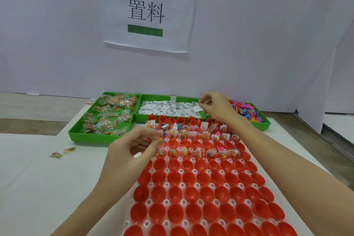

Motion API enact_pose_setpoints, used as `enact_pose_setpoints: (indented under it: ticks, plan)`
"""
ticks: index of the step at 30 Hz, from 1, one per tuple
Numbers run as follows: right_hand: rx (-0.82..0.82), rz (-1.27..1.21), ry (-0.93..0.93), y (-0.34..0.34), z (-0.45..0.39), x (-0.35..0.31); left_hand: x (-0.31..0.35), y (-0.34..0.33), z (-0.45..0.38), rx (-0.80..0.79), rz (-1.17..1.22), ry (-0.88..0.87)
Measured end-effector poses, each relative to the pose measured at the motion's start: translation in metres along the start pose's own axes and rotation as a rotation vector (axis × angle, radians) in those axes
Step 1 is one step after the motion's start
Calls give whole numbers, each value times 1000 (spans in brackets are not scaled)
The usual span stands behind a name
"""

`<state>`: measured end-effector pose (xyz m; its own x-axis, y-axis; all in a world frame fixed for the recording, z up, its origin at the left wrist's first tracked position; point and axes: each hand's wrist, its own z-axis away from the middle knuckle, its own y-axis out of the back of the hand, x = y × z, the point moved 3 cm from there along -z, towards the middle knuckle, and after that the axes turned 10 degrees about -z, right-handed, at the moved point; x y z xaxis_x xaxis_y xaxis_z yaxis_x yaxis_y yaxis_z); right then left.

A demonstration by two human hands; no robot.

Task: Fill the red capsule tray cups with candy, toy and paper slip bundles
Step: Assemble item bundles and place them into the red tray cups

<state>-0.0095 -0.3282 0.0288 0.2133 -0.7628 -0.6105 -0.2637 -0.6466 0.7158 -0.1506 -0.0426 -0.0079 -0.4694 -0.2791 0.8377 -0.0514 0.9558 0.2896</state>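
Observation:
A white tray of red capsule cups (pixel 193 178) lies in front of me; several far cups hold bundles, the near rows are bare. My left hand (pixel 126 151) pinches a clear candy packet (pixel 160 144) over the tray's left edge. My right hand (pixel 216 107) hovers over the green bin of white paper slips (pixel 168 108) and pinches a paper slip (pixel 198 109). A green bin of candy packets (pixel 107 119) sits to the left, and a green bin of colourful plastic toys (pixel 247 111) to the right.
Two loose candy packets (pixel 63 152) lie on the white table left of the tray. A white partition wall with a printed paper sign (pixel 147 11) stands right behind the bins. The table's right edge runs close to the tray.

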Motion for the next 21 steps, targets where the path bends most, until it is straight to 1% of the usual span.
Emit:
enact_pose_setpoints:
  ticks: [4, 12, 17, 21]
  plan:
    - [-14, 21, -37, 2, 11, 7, 2, -2, 2, -14, 4, 8]
    - [118, 14, -66, 1, 7, 3, 0, -3, 3, -19, -20, 10]
    - [93, -83, -167, -13, 6, 5, -3, -2, 3, -16, -8, 38]
    - [127, -145, -196, -9, 9, 2, -2, 2, 1, 1, 66, 103]
